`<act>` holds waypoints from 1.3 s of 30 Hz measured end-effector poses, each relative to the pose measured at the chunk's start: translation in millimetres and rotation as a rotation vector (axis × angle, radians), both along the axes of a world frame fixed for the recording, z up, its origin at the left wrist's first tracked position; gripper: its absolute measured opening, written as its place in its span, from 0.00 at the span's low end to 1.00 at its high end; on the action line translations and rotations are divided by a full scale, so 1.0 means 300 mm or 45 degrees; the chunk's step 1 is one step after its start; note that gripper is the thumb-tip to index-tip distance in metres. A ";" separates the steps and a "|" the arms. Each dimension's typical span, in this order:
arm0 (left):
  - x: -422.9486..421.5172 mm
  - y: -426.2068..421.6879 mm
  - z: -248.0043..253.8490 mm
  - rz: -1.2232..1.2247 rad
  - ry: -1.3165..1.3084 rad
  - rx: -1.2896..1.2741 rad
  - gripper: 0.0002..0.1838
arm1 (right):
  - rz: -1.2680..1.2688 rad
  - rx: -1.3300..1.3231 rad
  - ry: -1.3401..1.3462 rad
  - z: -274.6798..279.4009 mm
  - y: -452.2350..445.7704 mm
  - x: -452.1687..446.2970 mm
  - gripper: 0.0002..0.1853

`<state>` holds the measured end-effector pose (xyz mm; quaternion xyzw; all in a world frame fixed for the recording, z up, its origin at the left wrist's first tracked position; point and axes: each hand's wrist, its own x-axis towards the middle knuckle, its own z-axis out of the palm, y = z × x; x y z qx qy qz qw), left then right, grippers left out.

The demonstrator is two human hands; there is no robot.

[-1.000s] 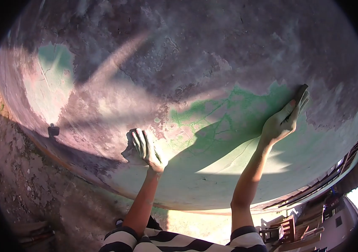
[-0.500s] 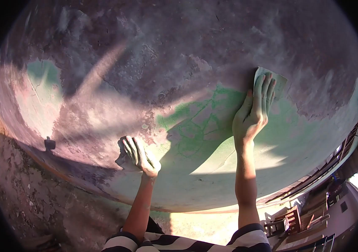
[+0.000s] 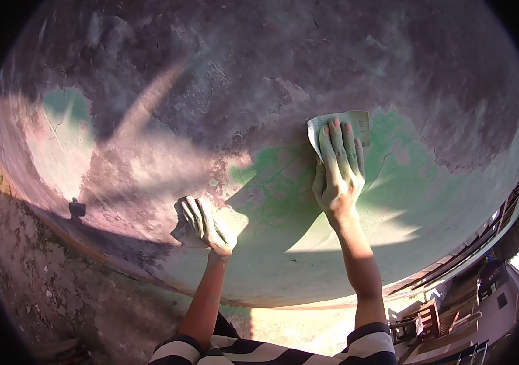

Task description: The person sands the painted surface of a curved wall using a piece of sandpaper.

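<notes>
My right hand [image 3: 340, 176] lies flat over a sheet of sandpaper [image 3: 358, 121], pressing it to the wall [image 3: 259, 67]. The sheet's top edge and upper corners show around my fingertips, with faint printing on its back; the rest is under the fingers. Below and around it, the wall carries a patch of green paint [image 3: 271, 176] mottled with paler spots. Lower and to the left, my left hand [image 3: 208, 226] rests against the wall with its fingers stretched out, holding nothing. Pale dust coats both hands.
Dark, peeling plaster covers the upper wall, and another pale green patch [image 3: 68, 131] shows at the left. Rough ground [image 3: 46, 274] runs along the lower left. Wooden furniture [image 3: 428, 319] stands at the lower right.
My right hand has moved left and slightly down across the wall with the sandpaper. My left hand has stayed nearly in place.
</notes>
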<state>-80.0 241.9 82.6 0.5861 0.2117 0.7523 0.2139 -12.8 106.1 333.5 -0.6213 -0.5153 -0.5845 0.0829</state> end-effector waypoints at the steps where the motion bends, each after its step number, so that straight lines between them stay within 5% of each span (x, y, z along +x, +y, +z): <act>1: -0.001 -0.003 0.007 0.009 -0.008 -0.010 0.28 | -0.019 0.165 -0.039 0.052 -0.006 -0.013 0.22; 4: 0.000 0.003 0.011 0.040 -0.013 0.015 0.28 | 0.154 0.648 0.122 0.186 -0.034 0.002 0.21; 6: -0.001 0.001 0.014 0.042 -0.003 0.000 0.28 | 0.037 0.670 0.062 0.160 0.004 -0.006 0.21; 13: -0.008 -0.001 0.023 0.021 0.020 0.015 0.28 | 0.049 -0.369 0.007 -0.168 0.066 -0.073 0.23; 18: 0.000 0.003 0.019 0.076 -0.030 0.013 0.28 | 0.017 0.375 0.011 0.055 0.051 -0.020 0.24; 20: 0.005 0.000 0.011 0.068 -0.020 -0.014 0.28 | 0.023 0.416 0.020 0.023 0.072 -0.031 0.24; 24: -0.006 -0.007 0.017 0.049 -0.001 -0.041 0.28 | 0.088 -0.397 0.104 -0.260 0.091 -0.083 0.27; 27: -0.001 0.006 -0.021 -0.035 0.012 0.051 0.34 | 0.182 -0.648 0.151 -0.304 0.081 -0.087 0.29; 34: 0.005 -0.004 0.004 0.004 -0.037 -0.032 0.28 | 0.059 0.294 0.047 -0.001 0.076 -0.047 0.26; 39: -0.002 -0.003 -0.004 -0.010 -0.009 -0.038 0.29 | 0.121 -0.588 0.133 -0.277 0.123 -0.123 0.28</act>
